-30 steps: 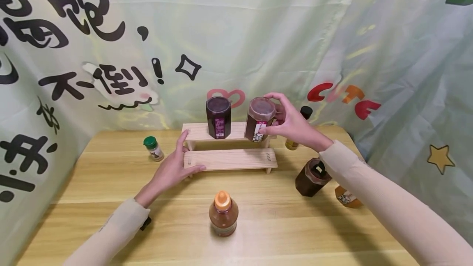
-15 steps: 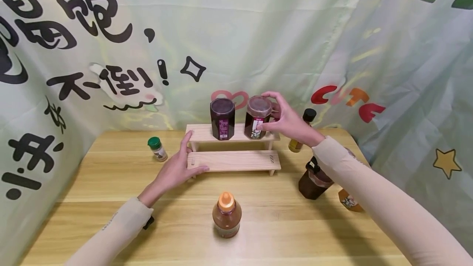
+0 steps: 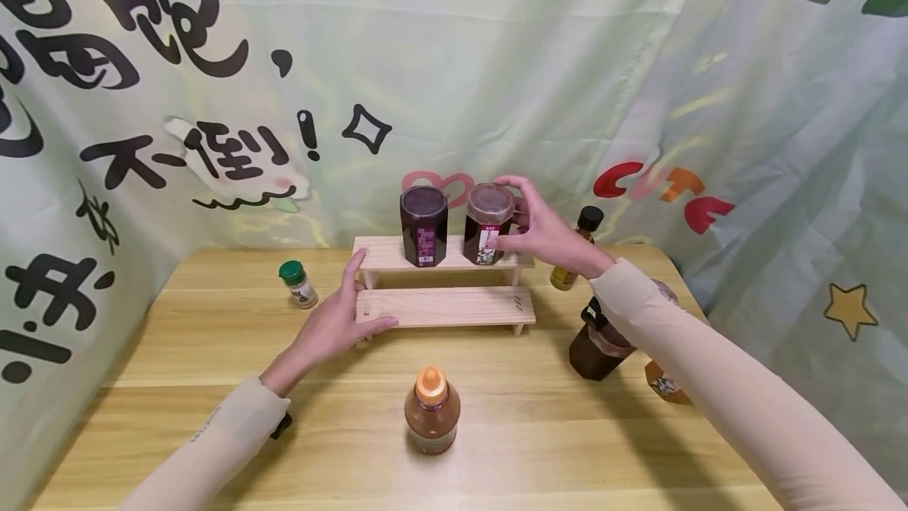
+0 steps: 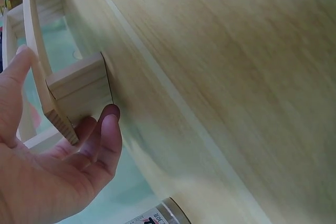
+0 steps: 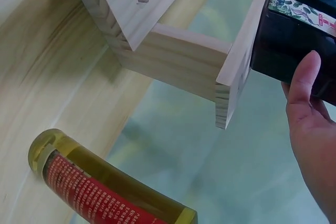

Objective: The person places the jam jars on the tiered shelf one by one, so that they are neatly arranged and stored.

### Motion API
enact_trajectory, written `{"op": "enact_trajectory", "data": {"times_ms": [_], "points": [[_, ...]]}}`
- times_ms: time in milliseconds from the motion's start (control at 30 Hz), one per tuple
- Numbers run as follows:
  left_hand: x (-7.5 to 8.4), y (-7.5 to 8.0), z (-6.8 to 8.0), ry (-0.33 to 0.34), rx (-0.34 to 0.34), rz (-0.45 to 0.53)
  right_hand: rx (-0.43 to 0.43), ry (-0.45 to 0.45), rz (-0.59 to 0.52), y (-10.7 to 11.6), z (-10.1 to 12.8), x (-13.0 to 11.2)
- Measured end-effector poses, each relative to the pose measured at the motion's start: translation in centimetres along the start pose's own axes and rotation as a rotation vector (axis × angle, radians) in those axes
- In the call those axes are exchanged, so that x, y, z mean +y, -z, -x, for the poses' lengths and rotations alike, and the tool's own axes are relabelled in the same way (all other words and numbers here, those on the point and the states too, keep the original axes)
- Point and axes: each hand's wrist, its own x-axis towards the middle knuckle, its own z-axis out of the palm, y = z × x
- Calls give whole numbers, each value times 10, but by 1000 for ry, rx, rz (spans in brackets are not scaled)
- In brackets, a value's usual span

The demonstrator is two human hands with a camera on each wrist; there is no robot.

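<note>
A small shaker with a green lid (image 3: 298, 285) stands at the left of the wooden table (image 3: 525, 432). Just right of it, the left hand (image 3: 333, 318) grips the left end of the two-step wooden stand (image 3: 443, 306). Its thumb lies along the lower step, the index finger reaches the upper step, and the remaining fingers curl around the end, as the left wrist view shows.

On the upper step, left of its middle, stands an upright dark jar with a purple label (image 3: 424, 227). In front of the stand, well apart from it, a squeeze bottle with an orange cap (image 3: 432, 420) stands upright on the table.

To the right on the upper step is a second dark jar with a white-and-pink label (image 3: 486, 219). It is upright, apart from the first jar, its base against the board. The right hand (image 3: 546, 235) holds it from the right, thumb across the front, fingers set around the far side.

Beyond the stand's right end are an oil bottle with a black cap (image 3: 565, 277), a larger dark jar (image 3: 596, 355) and an orange container (image 3: 664, 382). The right sleeve (image 3: 716, 361) partly covers the last two.
</note>
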Motion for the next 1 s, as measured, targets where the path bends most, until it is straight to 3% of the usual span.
{"op": "enact_trajectory", "data": {"times_ms": [400, 567, 767, 1000], "points": [[-1, 1, 0, 2, 0, -1, -21, -2, -6, -3, 1, -1], [-1, 0, 0, 1, -4, -7, -12, -36, 58, 0, 4, -1], [-1, 0, 1, 10, -6, -6, 23, -103, 97, 3, 19, -9], [-1, 1, 1, 9, -9, 4, 77, -76, 155, 14, 41, -19]]}}
